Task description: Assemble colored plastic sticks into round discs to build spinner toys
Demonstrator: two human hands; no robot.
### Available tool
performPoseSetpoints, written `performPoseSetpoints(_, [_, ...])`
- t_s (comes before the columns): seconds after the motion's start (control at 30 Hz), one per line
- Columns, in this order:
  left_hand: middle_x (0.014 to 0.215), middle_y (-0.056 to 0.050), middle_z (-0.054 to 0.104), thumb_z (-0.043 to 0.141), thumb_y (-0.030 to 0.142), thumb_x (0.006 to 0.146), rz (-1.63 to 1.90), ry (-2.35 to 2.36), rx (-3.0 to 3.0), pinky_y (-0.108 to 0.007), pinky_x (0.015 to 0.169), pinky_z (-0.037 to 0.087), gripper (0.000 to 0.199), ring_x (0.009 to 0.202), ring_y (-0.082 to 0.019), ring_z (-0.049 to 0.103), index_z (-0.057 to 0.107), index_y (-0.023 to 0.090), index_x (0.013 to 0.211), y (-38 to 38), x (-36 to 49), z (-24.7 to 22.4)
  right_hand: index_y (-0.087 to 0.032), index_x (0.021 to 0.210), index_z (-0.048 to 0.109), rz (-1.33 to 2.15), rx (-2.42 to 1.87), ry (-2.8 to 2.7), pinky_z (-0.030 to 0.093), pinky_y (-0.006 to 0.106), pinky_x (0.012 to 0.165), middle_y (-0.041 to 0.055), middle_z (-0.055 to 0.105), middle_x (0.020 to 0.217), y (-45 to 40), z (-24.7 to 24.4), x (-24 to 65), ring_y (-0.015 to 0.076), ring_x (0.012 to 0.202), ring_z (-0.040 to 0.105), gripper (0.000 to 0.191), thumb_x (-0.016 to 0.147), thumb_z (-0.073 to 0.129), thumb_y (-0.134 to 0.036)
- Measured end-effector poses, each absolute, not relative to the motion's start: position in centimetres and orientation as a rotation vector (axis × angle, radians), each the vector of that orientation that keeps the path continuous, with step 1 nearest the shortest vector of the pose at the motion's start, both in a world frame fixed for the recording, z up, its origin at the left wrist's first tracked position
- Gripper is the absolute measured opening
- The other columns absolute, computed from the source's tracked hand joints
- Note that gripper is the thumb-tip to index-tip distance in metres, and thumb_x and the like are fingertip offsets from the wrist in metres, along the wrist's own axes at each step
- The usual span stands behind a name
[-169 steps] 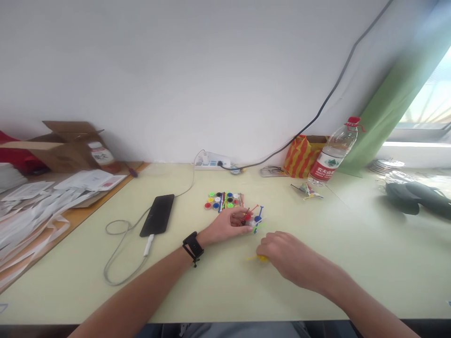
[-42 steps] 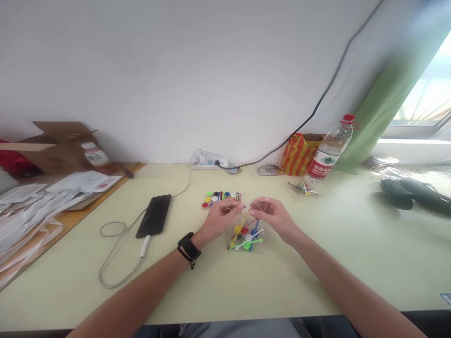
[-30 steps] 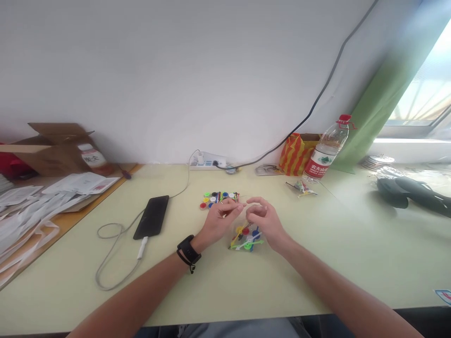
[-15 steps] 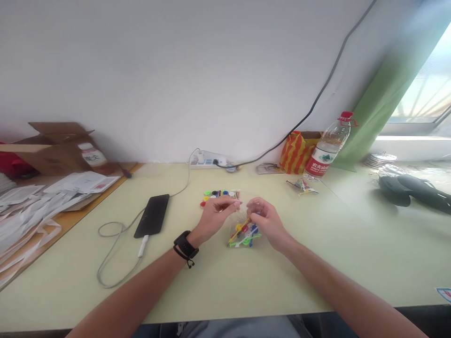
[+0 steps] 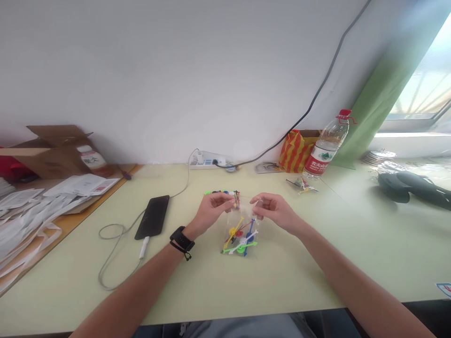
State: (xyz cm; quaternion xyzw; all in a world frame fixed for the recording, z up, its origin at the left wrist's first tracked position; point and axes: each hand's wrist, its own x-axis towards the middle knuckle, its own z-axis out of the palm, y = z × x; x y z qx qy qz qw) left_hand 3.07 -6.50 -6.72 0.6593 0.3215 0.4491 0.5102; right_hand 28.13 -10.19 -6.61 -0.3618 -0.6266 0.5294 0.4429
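Observation:
A clear plastic bag [image 5: 234, 219] hangs between my two hands, low over the table. Inside it lie several plastic arrow spinners [image 5: 242, 241] in yellow, red, blue, white and green. My left hand [image 5: 213, 209], with a black watch on its wrist, pinches the bag's upper left corner. The upper right corner is pinched by my right hand [image 5: 273, 210]. Behind my left hand, partly covered by it, sits a group of small coloured plastic pieces [image 5: 237, 194].
A black phone [image 5: 152, 217] on a cable lies left. A power strip [image 5: 206, 161] stands along the wall. Right of centre are a small bag of coloured parts [image 5: 302, 184], a striped bag [image 5: 296, 152] and a water bottle [image 5: 326, 148]. Papers [image 5: 70, 192] and a cardboard box [image 5: 58, 152] are far left.
My hands have moved apart, and the bag now hangs spread out between them. The spinners inside lie more spread and slightly lower in view.

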Motion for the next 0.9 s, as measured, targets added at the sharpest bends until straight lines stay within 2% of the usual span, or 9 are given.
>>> performPoseSetpoints(0.17, [0.098,-0.012,0.079,0.084,0.034,0.081,1.017,0.75,1.592,-0.03,0.072,0.053,0.025,0.082,-0.019,0.069,0.081,0.016,0.098,-6.1,2.3,-6.0,-0.019,0.101,0.08,1.273,-0.925,-1.451,0.052,0.035,0.068,0.0048,0.072,0.077,-9.5,-7.1,28.8,0.0164,0.067,0.06,0.032,0.083,0.078,-0.045])
performPoseSetpoints(0.3, [0.092,-0.011,0.079,0.079,0.032,0.084,1.041,0.802,1.57,-0.029,0.07,0.052,0.018,0.083,-0.019,0.069,0.083,0.016,0.092,-5.6,1.9,-6.5,-0.019,0.095,0.084,1.292,-0.939,-1.421,0.053,0.037,0.075,0.008,0.074,0.084,-9.3,-7.2,29.0,0.0192,0.074,0.061,0.029,0.083,0.074,-0.044])
performPoseSetpoints(0.4, [0.086,-0.01,0.078,0.076,0.036,0.087,1.085,0.835,1.557,-0.029,0.07,0.052,0.021,0.079,-0.019,0.069,0.083,0.015,0.09,-5.7,2.1,-7.0,-0.019,0.091,0.084,1.241,-0.915,-1.482,0.053,0.037,0.076,0.0087,0.074,0.085,-9.7,-6.8,28.7,0.0201,0.076,0.061,0.033,0.087,0.069,-0.048])
performPoseSetpoints(0.47, [0.085,-0.01,0.078,0.08,0.038,0.084,1.117,0.837,1.555,-0.03,0.071,0.054,0.023,0.079,-0.019,0.069,0.081,0.015,0.088,-6.0,2.4,-7.0,-0.019,0.089,0.082,1.168,-0.923,-1.539,0.053,0.037,0.075,0.0079,0.074,0.085,-10.1,-6.5,28.4,0.0201,0.076,0.061,0.033,0.089,0.07,-0.05])
performPoseSetpoints(0.6, [0.091,-0.01,0.078,0.088,0.038,0.076,1.149,0.819,1.539,-0.03,0.071,0.056,0.032,0.081,-0.02,0.072,0.077,0.015,0.095,-6.4,2.8,-6.5,-0.022,0.103,0.077,1.106,-0.924,-1.56,0.055,0.037,0.077,0.005,0.071,0.089,-10.4,-6.5,28.0,0.0196,0.081,0.063,0.032,0.082,0.081,-0.045])
performPoseSetpoints(0.73, [0.098,-0.01,0.077,0.082,0.041,0.084,1.048,0.823,1.573,-0.03,0.077,0.057,0.04,0.089,-0.02,0.071,0.075,0.016,0.113,-6.5,3.1,-6.5,-0.022,0.111,0.073,1.107,-0.91,-1.543,0.055,0.037,0.08,0.0029,0.067,0.088,-10.2,-6.8,28.0,0.0186,0.082,0.063,0.039,0.08,0.083,-0.043])
performPoseSetpoints(0.9, [0.081,-0.006,0.073,0.078,0.044,0.088,0.991,0.835,1.628,-0.028,0.071,0.054,0.03,0.072,-0.014,0.064,0.077,0.015,0.093,-6.8,3.8,-7.1,-0.022,0.112,0.073,1.113,-0.921,-1.558,0.056,0.036,0.078,0.004,0.069,0.088,-10.2,-6.8,27.8,0.0196,0.082,0.064,0.04,0.081,0.081,-0.047])
